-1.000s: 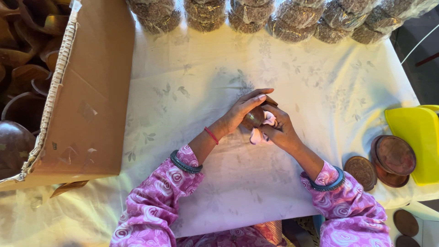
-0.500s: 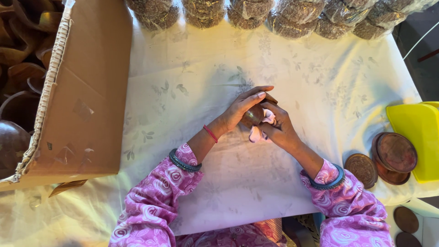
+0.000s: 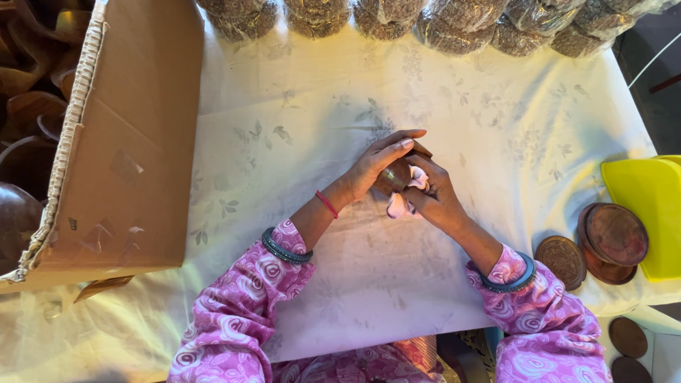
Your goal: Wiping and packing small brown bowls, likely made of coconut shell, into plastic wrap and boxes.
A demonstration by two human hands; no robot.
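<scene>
My left hand is wrapped over a small dark brown rounded wooden piece in the middle of the white cloth-covered table. My right hand presses a crumpled pink-and-white cloth against that piece from the right side. Both hands meet around it, and most of the piece is hidden by the fingers. Both arms wear pink patterned sleeves with dark bangles at the wrists.
A large cardboard box with dark wooden items inside stands at the left. Several wrapped bundles line the far edge. Round brown wooden lids and a yellow container sit at the right. More brown discs lie at bottom right.
The hands stay together on the wooden piece; the fingers and cloth shift slightly around it. Nothing else has moved.
</scene>
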